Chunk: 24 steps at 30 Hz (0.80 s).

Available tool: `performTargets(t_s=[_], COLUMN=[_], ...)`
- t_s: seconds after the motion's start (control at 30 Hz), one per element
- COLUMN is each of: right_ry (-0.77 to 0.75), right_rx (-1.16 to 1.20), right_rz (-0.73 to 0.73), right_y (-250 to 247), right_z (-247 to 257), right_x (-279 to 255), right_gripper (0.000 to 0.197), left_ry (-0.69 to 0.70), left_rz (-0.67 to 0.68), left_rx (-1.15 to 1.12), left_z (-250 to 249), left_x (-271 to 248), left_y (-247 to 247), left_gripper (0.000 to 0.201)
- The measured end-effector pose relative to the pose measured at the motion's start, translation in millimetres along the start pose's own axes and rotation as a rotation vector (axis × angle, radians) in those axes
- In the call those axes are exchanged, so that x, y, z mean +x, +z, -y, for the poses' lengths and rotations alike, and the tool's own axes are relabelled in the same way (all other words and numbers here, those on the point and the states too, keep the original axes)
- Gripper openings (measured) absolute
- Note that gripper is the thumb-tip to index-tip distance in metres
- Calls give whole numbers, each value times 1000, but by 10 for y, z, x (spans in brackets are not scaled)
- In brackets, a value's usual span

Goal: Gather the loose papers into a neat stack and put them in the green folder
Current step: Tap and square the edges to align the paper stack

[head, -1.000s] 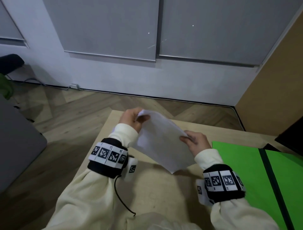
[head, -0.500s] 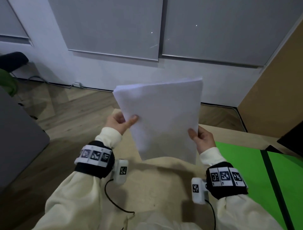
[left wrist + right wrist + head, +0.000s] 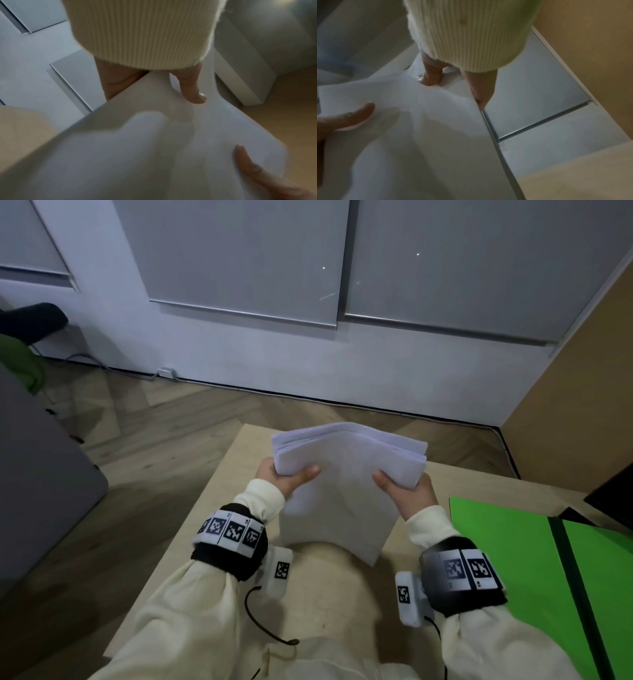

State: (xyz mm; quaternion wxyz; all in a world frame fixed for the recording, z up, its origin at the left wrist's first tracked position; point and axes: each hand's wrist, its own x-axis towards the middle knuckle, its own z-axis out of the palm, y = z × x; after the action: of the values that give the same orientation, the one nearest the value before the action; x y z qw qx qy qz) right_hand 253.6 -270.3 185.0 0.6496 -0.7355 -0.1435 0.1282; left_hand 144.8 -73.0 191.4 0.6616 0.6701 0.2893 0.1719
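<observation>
A stack of white papers (image 3: 346, 491) stands nearly on edge above the light wooden table (image 3: 233, 494), its top edge fanned and tipped away from me. My left hand (image 3: 291, 479) grips the stack's left side with the thumb on the near face. My right hand (image 3: 400, 491) grips the right side the same way. In the left wrist view my left thumb (image 3: 248, 165) presses on the papers (image 3: 154, 148); in the right wrist view my right thumb (image 3: 353, 119) lies on the papers (image 3: 419, 135). The green folder (image 3: 507, 549) lies open at the right, with a dark spine (image 3: 568, 570).
A grey surface (image 3: 44, 474) stands at the left beyond the table edge, over wood flooring. A brown panel (image 3: 582, 405) and a dark object (image 3: 613, 491) sit at the far right. A white wall with grey panels runs behind the table.
The stack went from low and tilted to raised upright in front of me, then came back down toward the table with its top tipped away. Both hands kept their grip.
</observation>
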Motion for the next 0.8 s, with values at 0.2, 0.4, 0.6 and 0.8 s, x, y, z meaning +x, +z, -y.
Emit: performTargets(t_s=[0.2, 0.4, 0.6, 0.8], right_ry=[-38, -30, -16, -12], right_rx=[144, 76, -5, -19], right_rz=[131, 96, 72, -29], right_y=[-82, -72, -53, -50], right_z=[210, 140, 55, 71], right_x=[-56, -56, -65, -124], right_gripper=[34, 18, 22, 24], left_ry=[50, -45, -92, -124], left_rz=[31, 34, 7, -74], left_rx=[-64, -47, 38, 116], left_z=[-177, -34, 222, 466], left_x=[2, -83, -2, 80], left_y=[-81, 38, 84, 147], left_gripper=[12, 23, 38, 36])
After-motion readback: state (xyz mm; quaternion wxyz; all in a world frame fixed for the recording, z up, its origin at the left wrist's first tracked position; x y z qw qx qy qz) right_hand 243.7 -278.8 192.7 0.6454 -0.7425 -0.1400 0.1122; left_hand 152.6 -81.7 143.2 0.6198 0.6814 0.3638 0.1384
